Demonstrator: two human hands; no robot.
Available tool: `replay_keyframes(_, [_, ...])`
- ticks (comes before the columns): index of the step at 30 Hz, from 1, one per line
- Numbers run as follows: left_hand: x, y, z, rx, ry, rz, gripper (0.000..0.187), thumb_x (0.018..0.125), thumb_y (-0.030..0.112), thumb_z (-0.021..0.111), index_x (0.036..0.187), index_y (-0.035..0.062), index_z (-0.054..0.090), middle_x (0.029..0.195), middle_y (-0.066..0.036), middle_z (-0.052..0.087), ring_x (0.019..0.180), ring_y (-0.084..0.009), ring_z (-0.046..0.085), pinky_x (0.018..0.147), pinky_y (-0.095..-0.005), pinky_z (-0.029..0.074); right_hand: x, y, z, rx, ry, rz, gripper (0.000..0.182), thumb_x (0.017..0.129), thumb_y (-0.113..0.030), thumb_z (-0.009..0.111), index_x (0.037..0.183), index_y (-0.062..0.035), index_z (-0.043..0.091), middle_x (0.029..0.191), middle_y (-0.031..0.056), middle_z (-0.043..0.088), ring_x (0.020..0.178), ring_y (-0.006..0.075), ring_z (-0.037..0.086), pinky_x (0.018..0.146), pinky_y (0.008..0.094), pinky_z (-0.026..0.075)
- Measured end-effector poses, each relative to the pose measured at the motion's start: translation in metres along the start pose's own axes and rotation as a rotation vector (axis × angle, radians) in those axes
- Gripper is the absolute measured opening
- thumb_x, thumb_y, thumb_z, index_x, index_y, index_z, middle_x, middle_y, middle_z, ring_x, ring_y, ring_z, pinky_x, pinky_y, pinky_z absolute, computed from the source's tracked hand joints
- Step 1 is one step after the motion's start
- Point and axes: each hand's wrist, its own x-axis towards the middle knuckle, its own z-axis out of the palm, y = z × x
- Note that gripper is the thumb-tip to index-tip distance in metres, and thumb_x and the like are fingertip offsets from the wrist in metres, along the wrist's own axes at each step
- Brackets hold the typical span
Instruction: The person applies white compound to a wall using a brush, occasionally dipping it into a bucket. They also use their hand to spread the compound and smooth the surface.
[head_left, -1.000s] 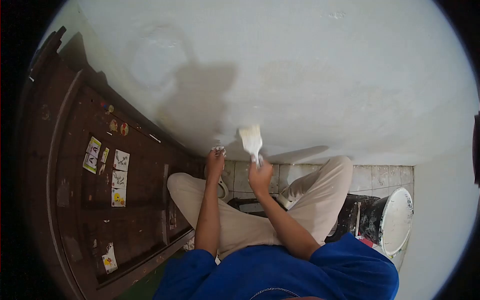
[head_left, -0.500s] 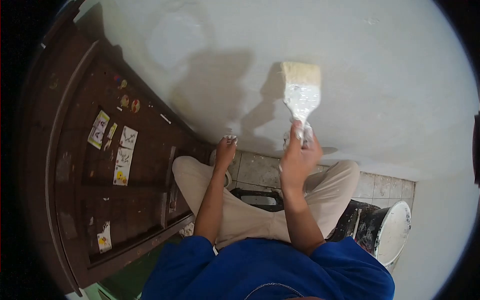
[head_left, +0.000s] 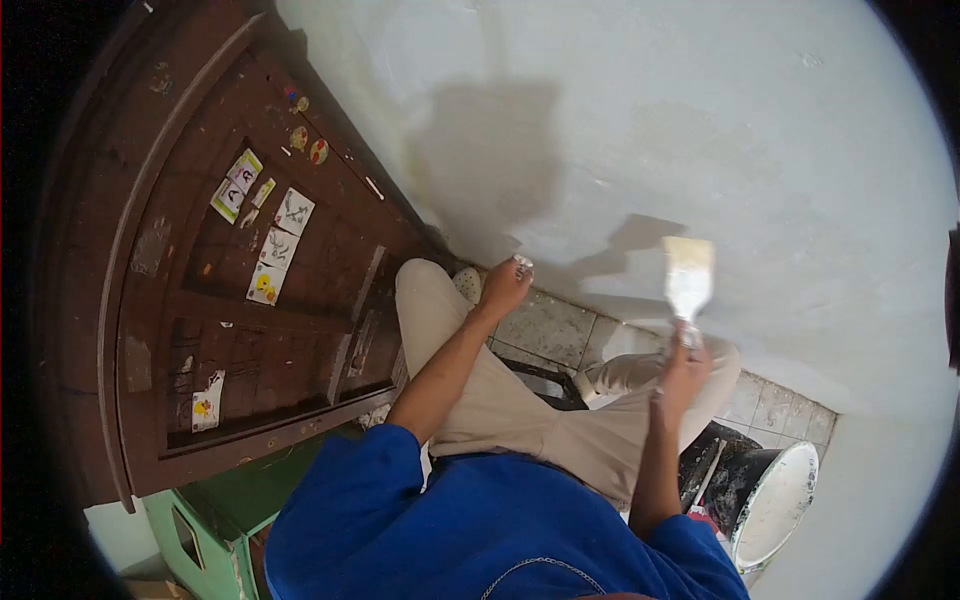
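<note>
My right hand (head_left: 684, 372) is wrapped round the handle of a wide paintbrush (head_left: 688, 285). The brush points upward, its pale bristles in front of the wall (head_left: 600, 120), and white paint coats its ferrule and handle. My left hand (head_left: 506, 288) is closed in a fist above my left knee, near the foot of the wall. Something white shows at its fingertips, and I cannot tell whether it is paint or a small held thing.
A paint-smeared black bucket (head_left: 790, 500) with a whitish inside stands on the right, a stick beside it. On the left is a brown wooden door (head_left: 300, 350) with stickers, and below it a green cabinet (head_left: 195, 520). Tiled floor (head_left: 545, 325) lies between my legs and the wall.
The view has turned, so the door and bucket sit differently. My right hand has brought the brush lower and to the right. My left fist appears farther right and slightly higher.
</note>
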Motion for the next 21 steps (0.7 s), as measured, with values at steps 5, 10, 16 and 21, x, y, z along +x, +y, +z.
replay_keyframes(5, [0.005,-0.007,0.057,-0.147,-0.173,0.320,0.021,0.087,0.016,0.060,0.099,-0.0007,0.061,0.088,-0.019,0.065,0.082,-0.0286,0.066,0.072,-0.0369,0.050,0.009,-0.036,-0.096,0.181,0.461,-0.040,0.024,0.093,-0.025,0.059,0.078,-0.0059,0.059,0.057,-0.0074,0.041,0.047,0.0016,0.032,0.043,0.0201,0.022])
replay_keyframes(10, [-0.022,0.061,0.088,-0.116,-0.461,0.452,0.022,0.090,0.015,0.058,0.104,-0.0018,0.061,0.095,-0.014,0.067,0.087,-0.0229,0.066,0.078,-0.0326,0.050,-0.019,-0.058,-0.204,-0.013,0.844,-0.193,0.024,0.093,-0.024,0.060,0.090,-0.0003,0.064,0.060,-0.0082,0.040,0.050,0.0009,0.031,0.045,0.0210,0.022])
replay_keyframes(16, [-0.047,0.150,0.144,-0.255,-0.715,0.608,0.017,0.091,0.008,0.057,0.104,-0.0017,0.061,0.099,-0.011,0.066,0.093,-0.0186,0.061,0.085,-0.0307,0.047,-0.077,-0.044,-0.304,-0.457,1.009,-0.053,0.031,0.090,-0.027,0.060,0.087,0.0034,0.065,0.062,0.0021,0.055,0.058,0.0088,0.044,0.053,0.0282,0.036])
replay_keyframes(21, [-0.095,0.231,0.176,-0.372,-0.898,0.780,0.020,0.088,0.006,0.059,0.107,-0.0011,0.060,0.103,-0.012,0.064,0.097,-0.0207,0.060,0.088,-0.0323,0.045,-0.115,-0.020,-0.348,-0.798,0.939,0.064,0.032,0.088,-0.028,0.059,0.080,0.0033,0.063,0.064,0.0179,0.061,0.056,0.0297,0.056,0.056,0.0387,0.043])
